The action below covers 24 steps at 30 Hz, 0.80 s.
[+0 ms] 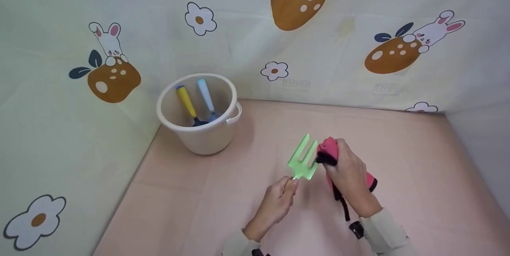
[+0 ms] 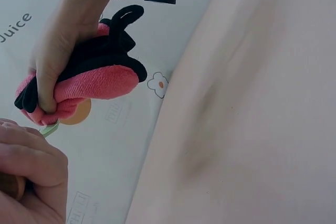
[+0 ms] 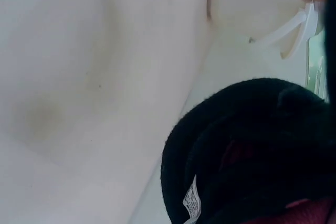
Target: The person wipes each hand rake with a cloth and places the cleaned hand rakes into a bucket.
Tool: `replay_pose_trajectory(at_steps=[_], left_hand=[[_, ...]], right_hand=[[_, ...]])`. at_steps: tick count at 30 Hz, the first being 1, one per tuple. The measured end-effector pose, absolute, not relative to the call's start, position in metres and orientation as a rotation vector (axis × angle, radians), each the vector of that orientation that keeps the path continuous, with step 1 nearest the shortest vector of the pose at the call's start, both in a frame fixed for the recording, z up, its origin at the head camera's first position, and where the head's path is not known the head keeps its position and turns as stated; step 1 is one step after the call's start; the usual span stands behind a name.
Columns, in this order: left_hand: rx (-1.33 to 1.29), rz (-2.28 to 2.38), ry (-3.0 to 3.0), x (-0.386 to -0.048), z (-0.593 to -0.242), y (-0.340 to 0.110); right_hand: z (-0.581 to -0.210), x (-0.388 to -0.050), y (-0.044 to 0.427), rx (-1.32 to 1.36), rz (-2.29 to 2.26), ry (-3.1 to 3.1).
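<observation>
My left hand [image 1: 277, 200] grips the wooden handle of a light green three-tined hand fork [image 1: 301, 164], its tines pointing up and away. My right hand [image 1: 348, 168] clutches a bunched pink cloth [image 1: 328, 148] with black edging, beside the tines; whether it touches them I cannot tell. In the left wrist view the right fingers wrap round the pink cloth [image 2: 100, 83], and a black loop hangs from it. Only part of the left hand [image 2: 31, 169] shows there, with the handle end inside it. The cloth's black edging [image 3: 226, 124] and a small white label [image 3: 192, 203] fill the right wrist view's lower right.
A cream bucket [image 1: 205, 142] with a side handle stands at the back left. In it lean a yellow-handled tool [image 1: 186, 102] and a light-blue-handled tool [image 1: 205, 94]. Behind the pale pink tabletop [image 1: 418, 176] hangs a printed sheet [image 1: 239, 40] with rabbits and flowers.
</observation>
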<state>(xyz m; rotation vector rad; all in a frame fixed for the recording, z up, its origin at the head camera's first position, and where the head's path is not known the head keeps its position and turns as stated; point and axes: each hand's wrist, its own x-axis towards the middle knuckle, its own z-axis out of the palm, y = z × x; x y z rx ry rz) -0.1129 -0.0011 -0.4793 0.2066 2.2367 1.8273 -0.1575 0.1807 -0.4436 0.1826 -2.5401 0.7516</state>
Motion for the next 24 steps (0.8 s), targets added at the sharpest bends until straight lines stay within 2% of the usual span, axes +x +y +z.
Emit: replay_pose_trajectory(at_steps=[9, 17, 24], left_hand=[[0.155, 1.826, 2.162, -0.11, -0.483, -0.004], [0.089, 1.865, 2.119, -0.108, -0.489, -0.011], [0.069, 1.881, 2.094, -0.11, -0.489, -0.01]], right_hand=[[-0.445, -0.166, 0.197, 0.189, 0.718, -2.512], [-0.439, -0.166, 0.213, 0.074, 0.721, -2.608], [-0.434, -0.154, 0.2, 0.203, 0.862, -2.533]])
